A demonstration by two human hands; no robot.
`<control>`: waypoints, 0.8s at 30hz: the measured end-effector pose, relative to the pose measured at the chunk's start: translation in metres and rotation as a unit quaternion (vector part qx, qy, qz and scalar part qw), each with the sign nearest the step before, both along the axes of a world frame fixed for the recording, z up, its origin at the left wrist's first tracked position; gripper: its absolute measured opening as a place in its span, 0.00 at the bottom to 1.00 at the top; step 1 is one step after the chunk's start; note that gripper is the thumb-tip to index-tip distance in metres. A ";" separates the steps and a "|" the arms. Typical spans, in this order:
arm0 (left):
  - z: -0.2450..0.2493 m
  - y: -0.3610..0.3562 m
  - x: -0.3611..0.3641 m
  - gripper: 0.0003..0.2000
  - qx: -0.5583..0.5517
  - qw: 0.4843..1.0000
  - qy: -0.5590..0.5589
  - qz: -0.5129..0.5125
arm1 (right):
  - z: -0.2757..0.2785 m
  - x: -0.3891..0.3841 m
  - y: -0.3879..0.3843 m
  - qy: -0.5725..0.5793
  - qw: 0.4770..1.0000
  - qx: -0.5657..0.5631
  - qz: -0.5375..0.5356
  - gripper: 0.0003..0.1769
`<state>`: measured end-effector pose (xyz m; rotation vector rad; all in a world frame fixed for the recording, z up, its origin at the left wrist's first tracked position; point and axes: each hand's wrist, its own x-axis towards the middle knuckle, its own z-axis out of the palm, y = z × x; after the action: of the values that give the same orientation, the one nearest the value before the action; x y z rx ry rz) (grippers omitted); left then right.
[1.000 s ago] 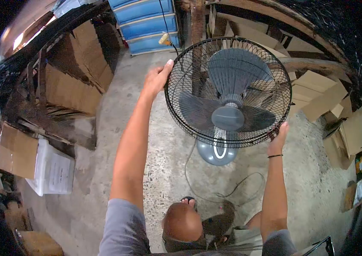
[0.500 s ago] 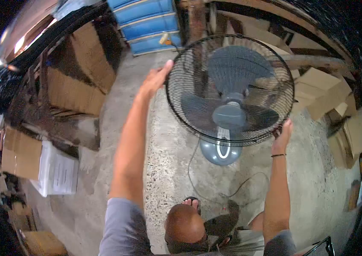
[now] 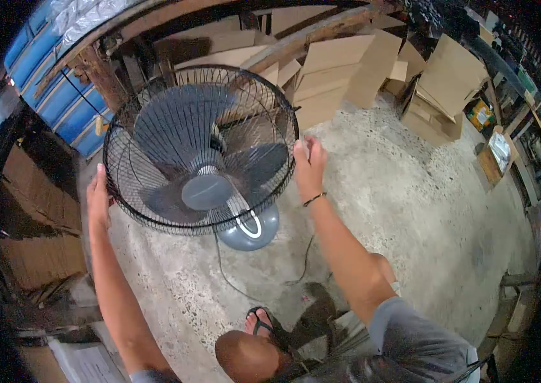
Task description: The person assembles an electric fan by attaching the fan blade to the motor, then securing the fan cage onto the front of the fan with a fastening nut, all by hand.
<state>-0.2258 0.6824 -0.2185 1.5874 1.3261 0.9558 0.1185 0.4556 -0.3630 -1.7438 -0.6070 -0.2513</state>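
A standing electric fan has a grey base (image 3: 264, 233) on the floor, and dark blades (image 3: 178, 121) show through its wire cage. The black round fan guard (image 3: 155, 225) is tilted up toward me, with a grey round cap (image 3: 207, 192) at its middle. My left hand (image 3: 98, 201) is at the left rim, thumb up and the other fingers partly hidden behind the edge. On the opposite side, my right hand (image 3: 311, 169) has its fingers bent against the right rim. A thin cord (image 3: 221, 265) trails from the base.
Blue drawers (image 3: 69, 118) stand at the back left beside a wooden post (image 3: 101, 80). Cardboard boxes (image 3: 334, 70) line the back, with an open carton (image 3: 439, 96) at right. Left is stacked cardboard (image 3: 44, 255). My sandalled foot (image 3: 259, 322) is close below the fan.
My view has turned right, so the fan and both hands appear farther left. The guard looks more tilted toward the left, with both hands still at its rim.
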 end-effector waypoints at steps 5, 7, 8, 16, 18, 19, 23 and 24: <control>-0.009 0.000 0.000 0.27 0.017 1.000 -0.022 0.009 | 0.022 0.000 -0.008 0.254 0.941 0.096 0.203 0.27; -0.011 -0.002 0.007 0.28 0.040 0.996 -0.068 0.036 | 0.023 0.003 -0.007 0.247 0.931 0.133 0.233 0.26; -0.012 -0.003 0.010 0.28 0.040 0.996 -0.065 0.035 | 0.017 0.007 -0.004 0.249 0.931 0.133 0.232 0.26; -0.022 -0.015 0.028 0.29 0.111 0.969 -0.138 0.170 | 0.001 0.015 -0.004 0.168 0.950 0.101 0.242 0.28; -0.024 -0.019 0.033 0.30 0.137 0.966 -0.159 0.150 | -0.005 0.020 0.002 0.095 0.955 0.150 0.237 0.27; -0.026 -0.021 0.035 0.31 0.156 0.964 -0.169 0.135 | -0.001 0.018 0.000 0.127 0.937 0.175 0.275 0.28; -0.021 -0.035 0.042 0.31 0.180 0.967 -0.105 0.148 | -0.008 0.023 0.004 0.147 0.928 0.169 0.297 0.34; -0.021 -0.035 0.042 0.31 0.183 0.966 -0.108 0.146 | -0.010 0.023 0.006 0.135 0.937 0.163 0.277 0.35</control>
<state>-0.1837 0.6479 -0.2391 1.5198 1.3024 1.5866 0.1410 0.4617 -0.3733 -1.2004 -0.7772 0.2688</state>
